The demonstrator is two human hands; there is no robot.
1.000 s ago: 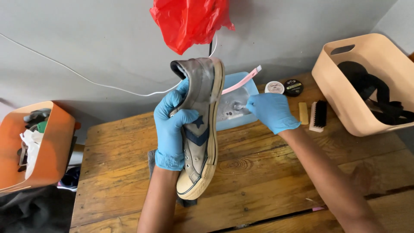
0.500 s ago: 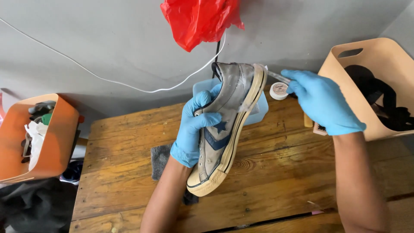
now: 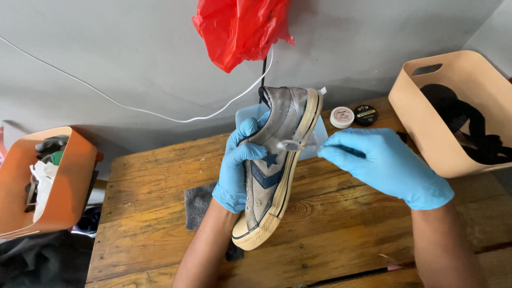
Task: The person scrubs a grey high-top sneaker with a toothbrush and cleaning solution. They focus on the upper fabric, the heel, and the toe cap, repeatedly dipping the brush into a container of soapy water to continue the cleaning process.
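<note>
My left hand (image 3: 234, 165) grips the dirty sneaker (image 3: 277, 160) in the middle of the frame. My right hand (image 3: 384, 165) pinches what may be a small brush (image 3: 298, 144) against its side. Grey grime is left on the shoe.

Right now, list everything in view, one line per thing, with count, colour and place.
worn canvas sneaker: one, grey-white with navy star and stripe, held above the table
small clear-bristled brush: one, whitish, against the sneaker's sole edge
pale blue plastic tub: one, behind the sneaker
round polish tins: two, one white-lidded, one black, at the table's far edge
dark grey cloth: one, on the table under the left forearm
wooden plank table: one, brown
tan basket: one, right, holding black items
orange basket: one, left, holding mixed items
red plastic bag: one, on the grey wall
white cord: one, across the wall
left hand: blue glove, gripping the sneaker
right hand: blue glove, holding the brush
</note>
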